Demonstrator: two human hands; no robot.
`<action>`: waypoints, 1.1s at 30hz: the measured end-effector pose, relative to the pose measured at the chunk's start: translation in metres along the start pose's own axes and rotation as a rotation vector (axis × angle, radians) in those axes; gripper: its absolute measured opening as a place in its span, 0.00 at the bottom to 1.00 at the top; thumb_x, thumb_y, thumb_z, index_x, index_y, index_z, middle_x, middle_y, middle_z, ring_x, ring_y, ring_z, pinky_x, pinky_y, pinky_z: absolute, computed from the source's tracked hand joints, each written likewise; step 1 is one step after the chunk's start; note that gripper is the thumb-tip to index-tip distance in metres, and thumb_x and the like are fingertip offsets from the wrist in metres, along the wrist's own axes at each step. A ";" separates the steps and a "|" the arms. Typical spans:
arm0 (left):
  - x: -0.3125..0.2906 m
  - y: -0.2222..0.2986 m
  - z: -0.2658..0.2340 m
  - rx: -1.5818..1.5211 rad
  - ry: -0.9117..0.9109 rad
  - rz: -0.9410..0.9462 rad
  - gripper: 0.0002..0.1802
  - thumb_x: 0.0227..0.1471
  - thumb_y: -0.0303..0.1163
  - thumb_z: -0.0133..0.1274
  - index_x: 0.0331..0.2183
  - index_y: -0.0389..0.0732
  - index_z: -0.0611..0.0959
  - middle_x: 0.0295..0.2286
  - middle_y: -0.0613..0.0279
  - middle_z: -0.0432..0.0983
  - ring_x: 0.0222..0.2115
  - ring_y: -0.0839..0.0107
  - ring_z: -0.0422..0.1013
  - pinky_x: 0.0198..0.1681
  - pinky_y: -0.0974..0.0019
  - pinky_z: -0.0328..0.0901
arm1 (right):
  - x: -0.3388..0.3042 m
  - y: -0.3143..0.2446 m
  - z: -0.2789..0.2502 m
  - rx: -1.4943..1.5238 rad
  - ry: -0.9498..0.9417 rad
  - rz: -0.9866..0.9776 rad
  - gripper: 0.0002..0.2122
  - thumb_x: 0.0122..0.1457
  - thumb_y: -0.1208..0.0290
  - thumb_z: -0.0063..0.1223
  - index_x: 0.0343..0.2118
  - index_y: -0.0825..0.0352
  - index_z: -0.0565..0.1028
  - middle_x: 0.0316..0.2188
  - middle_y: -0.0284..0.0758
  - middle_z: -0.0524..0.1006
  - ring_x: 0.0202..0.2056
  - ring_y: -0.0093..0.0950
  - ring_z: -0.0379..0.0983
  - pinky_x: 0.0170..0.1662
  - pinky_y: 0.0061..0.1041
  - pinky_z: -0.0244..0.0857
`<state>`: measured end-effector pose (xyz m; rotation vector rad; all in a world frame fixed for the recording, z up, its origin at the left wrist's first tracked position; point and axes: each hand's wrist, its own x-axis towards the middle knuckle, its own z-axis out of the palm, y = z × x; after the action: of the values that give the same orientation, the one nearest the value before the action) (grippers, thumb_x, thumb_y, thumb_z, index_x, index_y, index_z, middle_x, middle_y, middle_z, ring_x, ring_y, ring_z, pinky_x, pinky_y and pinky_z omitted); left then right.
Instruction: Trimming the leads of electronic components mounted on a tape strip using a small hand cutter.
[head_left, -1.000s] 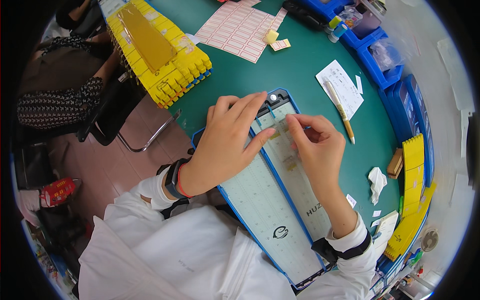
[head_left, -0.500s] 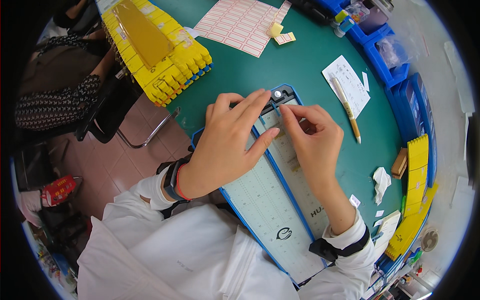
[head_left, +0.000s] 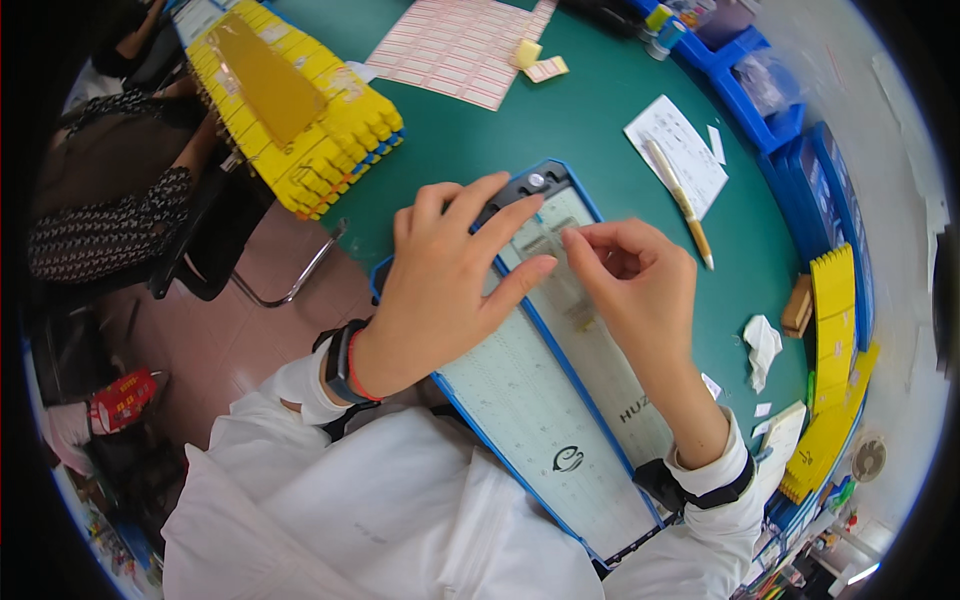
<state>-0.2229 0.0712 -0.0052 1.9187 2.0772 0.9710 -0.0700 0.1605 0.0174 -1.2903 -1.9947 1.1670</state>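
A long blue-framed case (head_left: 555, 400) with two pale, dotted panels side by side lies slanting in front of me, with a dark fitting at its far end. My left hand (head_left: 440, 270) spreads over its upper left part. The fingers are apart, with fingertips near the dark fitting. Over the right panel, my right hand (head_left: 640, 285) has thumb and fingers pinched together. Whatever is in that pinch is too small or hidden to make out. Between the two hands shows a see-through greyish piece (head_left: 548, 240), blurred, on the right panel.
A yellow stack (head_left: 300, 150) of flat cases stands at the far left, beside a seated person (head_left: 110, 190). Farther back lies a label sheet (head_left: 450, 50). To the right are a pen (head_left: 680, 200) on a note, blue bins (head_left: 760, 90), crumpled tissue (head_left: 762, 352) and yellow cases (head_left: 832, 330).
My right hand has drawn back from the dark fitting, toward me and slightly right, still pinched. My left hand stays over the case. The whole view has shifted slightly.
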 end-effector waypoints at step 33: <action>-0.001 -0.005 0.005 0.154 0.004 0.072 0.21 0.49 0.46 0.56 0.44 0.49 0.80 0.49 0.58 0.68 0.47 0.56 0.61 0.49 0.55 0.55 | -0.123 0.074 -0.167 -0.633 0.204 -0.103 0.18 0.40 0.97 0.39 0.35 0.70 0.64 0.31 0.42 0.67 0.34 0.39 0.69 0.37 0.28 0.66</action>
<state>-0.2242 0.0720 -0.0115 2.0799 2.1563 0.8523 0.1459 0.1295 0.0459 -1.4929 -2.3237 0.3308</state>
